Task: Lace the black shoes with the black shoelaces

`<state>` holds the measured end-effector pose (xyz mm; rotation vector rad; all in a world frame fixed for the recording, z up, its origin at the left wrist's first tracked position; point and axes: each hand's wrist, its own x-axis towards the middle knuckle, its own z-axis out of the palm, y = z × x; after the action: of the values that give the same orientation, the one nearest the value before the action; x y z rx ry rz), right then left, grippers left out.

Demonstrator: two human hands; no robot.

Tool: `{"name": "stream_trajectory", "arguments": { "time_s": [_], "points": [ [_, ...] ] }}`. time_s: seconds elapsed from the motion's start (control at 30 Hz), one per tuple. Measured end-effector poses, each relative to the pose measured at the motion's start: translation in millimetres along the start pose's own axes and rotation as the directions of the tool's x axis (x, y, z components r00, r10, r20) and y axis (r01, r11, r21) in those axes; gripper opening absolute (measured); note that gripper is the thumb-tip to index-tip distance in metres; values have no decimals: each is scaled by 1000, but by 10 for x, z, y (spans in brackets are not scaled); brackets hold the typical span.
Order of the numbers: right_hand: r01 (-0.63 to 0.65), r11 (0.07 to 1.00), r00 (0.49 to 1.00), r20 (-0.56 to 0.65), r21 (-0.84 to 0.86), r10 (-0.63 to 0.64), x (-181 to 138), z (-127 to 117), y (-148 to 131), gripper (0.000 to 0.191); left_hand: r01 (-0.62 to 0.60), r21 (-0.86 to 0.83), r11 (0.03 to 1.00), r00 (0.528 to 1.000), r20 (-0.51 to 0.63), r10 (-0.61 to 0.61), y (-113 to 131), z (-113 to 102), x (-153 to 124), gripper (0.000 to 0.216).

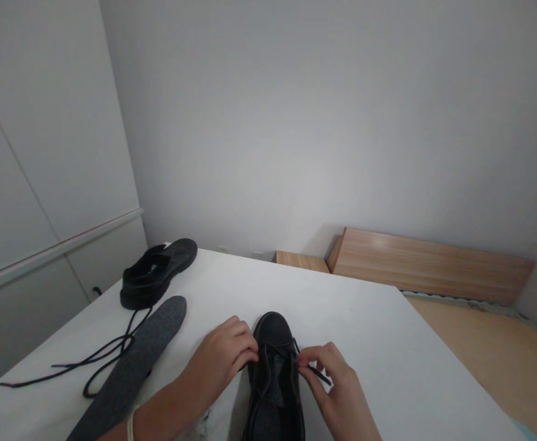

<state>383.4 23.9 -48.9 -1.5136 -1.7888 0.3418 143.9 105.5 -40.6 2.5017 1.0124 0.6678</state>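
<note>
A black shoe (276,380) lies on the white table, toe pointing away, with its tongue and lace opening facing up. At its left side my left hand (225,352) is closed, fingertips pinched by the eyelet edge, and a short dark piece of lace shows below them. On the other side, my right hand (330,380) pinches a black shoelace (319,375) between thumb and forefinger; its loose end sticks out past the fingers. The lace runs from there up to the eyelets near the toe.
A second black shoe (158,272) sits at the table's far left corner. Beside it are a loose black shoelace (107,352) and a long grey insole (135,355), partly behind my left forearm. The white table (355,324) ends before a wooden headboard (424,263) and wall.
</note>
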Motion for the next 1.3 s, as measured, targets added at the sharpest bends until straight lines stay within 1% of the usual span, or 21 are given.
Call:
{"name": "stream_trajectory", "arguments": {
  "time_s": [0.1, 0.23, 0.37, 0.47, 0.63, 0.77, 0.87, 0.93, 1.0, 1.1, 1.2, 1.3],
  "points": [
    [-10, 1000, 1000, 15, 10, 10, -11, 19, 2, 11, 4, -90, 996, 998, -63, -10, -33, 26, 1, 11],
    [-11, 999, 999, 48, 40, 9, -35, 31, -33, 16, 23, -160, 987, 999, -30, -29, -16, 33, -41, 14],
    [9, 1000, 999, 49, 21, -10, -70, -9, -164, 23, 98, -136, 986, 995, -17, -101, 83, 10, -83, 23],
    [34, 998, 994, 105, -48, -29, -91, -43, -263, 24, 99, -92, 991, 995, 20, -97, 154, 4, -92, 27],
    [58, 980, 973, 229, -191, -13, -128, 9, -292, 40, 96, -102, 990, 994, 68, -89, 228, 17, -78, 35],
    [83, 946, 967, 255, -312, -1, -142, 99, -273, 48, 113, -101, 989, 992, 74, -106, 315, -18, -56, 35],
    [101, 905, 967, 256, -413, 10, -127, 138, -307, 54, 131, -94, 987, 989, 79, -124, 398, -49, -61, 24],
    [113, 872, 969, 248, -476, 9, -107, 153, -364, 58, 133, -55, 990, 986, 105, -127, 442, -48, -69, 20],
    [115, 827, 976, 218, -550, 10, -76, 169, -439, 60, 95, 18, 995, 990, 102, -96, 471, -26, -66, 23],
    [120, 758, 978, 209, -641, 21, -6, 207, -550, 55, 43, 166, 985, 992, 112, -62, 505, 20, -22, 23],
    [124, 735, 973, 227, -667, 42, 75, 256, -629, 47, 54, 283, 958, 981, 165, -104, 557, 58, 66, 27],
    [102, 733, 976, 209, -673, 56, 134, 284, -674, 42, 99, 316, 944, 977, 150, -152, 617, 94, 162, 26]
  ]
}}
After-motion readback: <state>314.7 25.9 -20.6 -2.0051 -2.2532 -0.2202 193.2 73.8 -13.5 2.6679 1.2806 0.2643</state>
